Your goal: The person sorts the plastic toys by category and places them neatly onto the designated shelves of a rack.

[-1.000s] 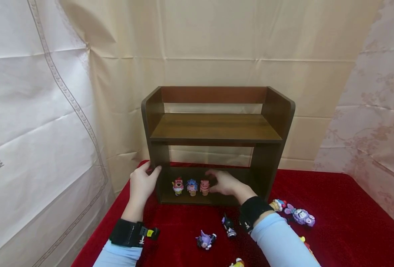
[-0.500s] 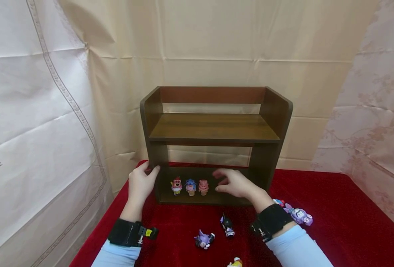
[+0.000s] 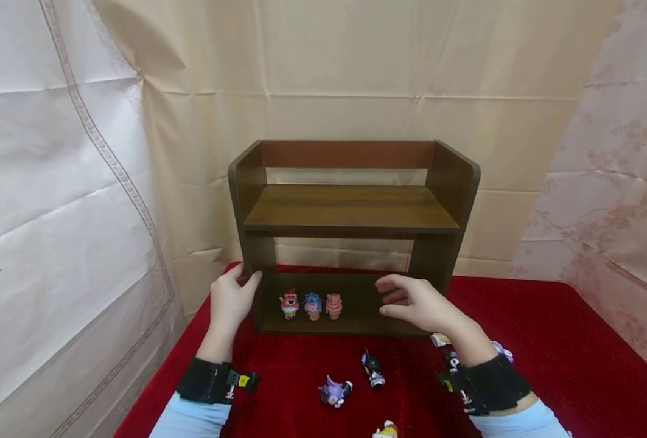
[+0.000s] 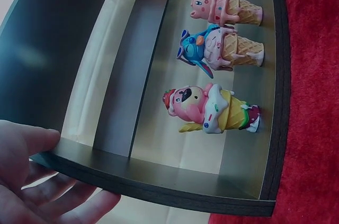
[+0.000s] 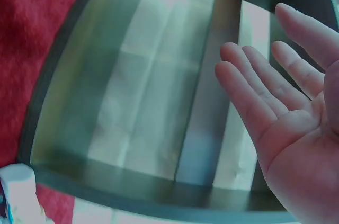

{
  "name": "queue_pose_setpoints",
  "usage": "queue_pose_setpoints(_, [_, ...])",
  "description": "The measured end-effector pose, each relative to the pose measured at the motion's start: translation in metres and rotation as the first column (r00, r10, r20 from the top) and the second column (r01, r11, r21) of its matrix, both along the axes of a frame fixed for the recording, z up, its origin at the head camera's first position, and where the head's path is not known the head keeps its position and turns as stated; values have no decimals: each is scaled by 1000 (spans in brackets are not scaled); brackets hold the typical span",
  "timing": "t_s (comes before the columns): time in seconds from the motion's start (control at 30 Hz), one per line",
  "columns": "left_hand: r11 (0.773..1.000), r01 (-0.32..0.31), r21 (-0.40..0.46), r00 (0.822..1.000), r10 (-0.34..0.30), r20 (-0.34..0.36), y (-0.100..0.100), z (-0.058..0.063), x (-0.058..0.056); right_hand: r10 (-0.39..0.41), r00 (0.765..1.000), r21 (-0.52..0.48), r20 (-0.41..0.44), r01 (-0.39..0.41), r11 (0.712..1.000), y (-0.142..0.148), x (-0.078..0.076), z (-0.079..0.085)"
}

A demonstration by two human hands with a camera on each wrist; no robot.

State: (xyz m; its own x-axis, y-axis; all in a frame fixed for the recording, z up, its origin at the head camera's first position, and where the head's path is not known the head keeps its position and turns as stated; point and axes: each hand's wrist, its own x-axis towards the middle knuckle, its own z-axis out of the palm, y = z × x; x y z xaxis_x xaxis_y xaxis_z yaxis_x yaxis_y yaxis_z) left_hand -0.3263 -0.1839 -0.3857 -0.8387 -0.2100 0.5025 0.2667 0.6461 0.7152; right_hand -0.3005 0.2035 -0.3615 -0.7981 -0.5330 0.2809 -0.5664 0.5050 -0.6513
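A dark brown two-tier shelf (image 3: 350, 207) stands on the table. My left hand (image 3: 231, 301) grips the edge of its left side panel, thumb on the inner side and fingers outside. On the lower tier, three ice-cream-cone figurines stand upright in a row: a pink bear with a red hat (image 3: 289, 304), a blue long-eared one (image 3: 313, 306) and a pink one (image 3: 333, 306). To the right of them, my right hand (image 3: 419, 302) is in front of the lower tier, fingers extended and holding nothing. In the right wrist view its palm (image 5: 302, 144) is bare.
On the red cloth (image 3: 296, 365) in front lie a purple figurine (image 3: 335, 391), a black-and-purple figurine (image 3: 373, 368) and a yellow-and-white one (image 3: 386, 430). More figurines, such as a lilac one (image 3: 502, 351), lie at the right, partly hidden by my right arm.
My right hand has let go of the pink figurine and drawn away to the right, its fingers opening. The left hand keeps its grip on the side panel.
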Motion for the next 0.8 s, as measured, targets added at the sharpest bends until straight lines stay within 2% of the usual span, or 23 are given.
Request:
queue_pose_setpoints(0.47, [1000,-7,-12,1000,8,13,1,1,1,-120,990,8,-78,121,993,46,34,10])
queue_pose_setpoints(0.8, [1000,-11,-13,1000,11,19,0,1,0,-195,969,61,-151,206,977,76,57,22])
